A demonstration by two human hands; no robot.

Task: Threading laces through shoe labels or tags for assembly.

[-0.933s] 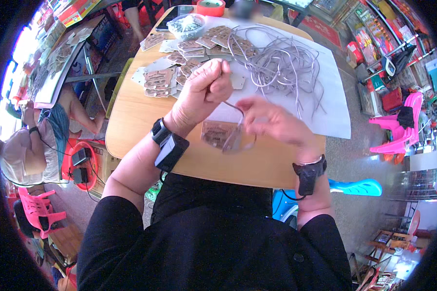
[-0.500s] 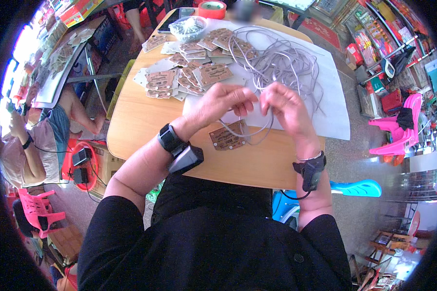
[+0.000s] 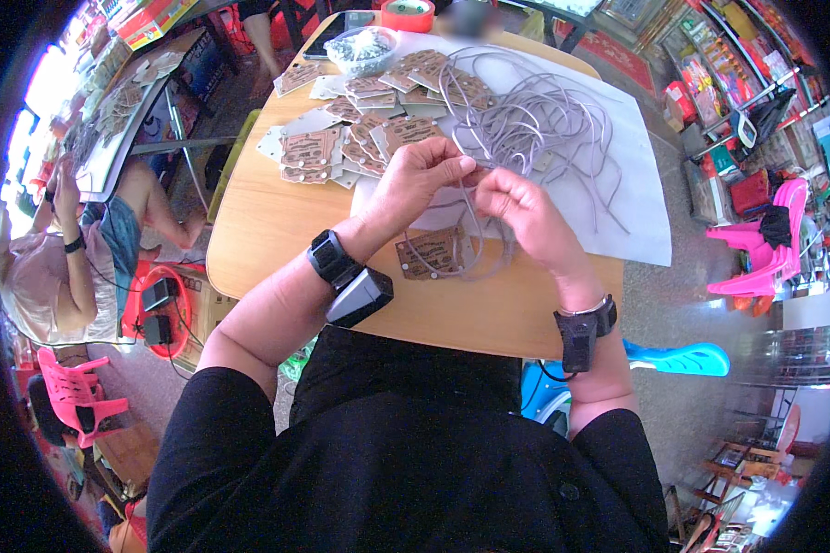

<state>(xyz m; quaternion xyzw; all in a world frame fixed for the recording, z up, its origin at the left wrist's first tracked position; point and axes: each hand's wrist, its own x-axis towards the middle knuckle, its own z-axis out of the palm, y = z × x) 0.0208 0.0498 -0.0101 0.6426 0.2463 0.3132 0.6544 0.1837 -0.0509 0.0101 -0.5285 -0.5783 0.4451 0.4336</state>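
Above the near part of the wooden table, my two hands are close together with fingertips almost meeting. My left hand (image 3: 420, 184) pinches a thin grey cord (image 3: 466, 217) between thumb and forefinger. Just to its right, my right hand (image 3: 533, 219) is closed in a pinch on the same cord. From the fingers the cord hangs in a loop over a single brown printed card (image 3: 431, 252) on the tabletop. The cord's end, if it is between my fingers, is too small to make out. Beyond lies a loose tangle of grey cord (image 3: 535, 106).
Stacks of brown and white cards (image 3: 314, 152) cover the table's far left. Behind them are a clear bowl (image 3: 362, 53) of small pieces, a phone (image 3: 337, 35) and a red tape roll (image 3: 406, 14). White paper (image 3: 632, 217) lies under the tangle. A person sits left.
My hands have come closer together, the right one moving left and slightly down. The cord loop over the card has shifted. The person at left has raised a hand.
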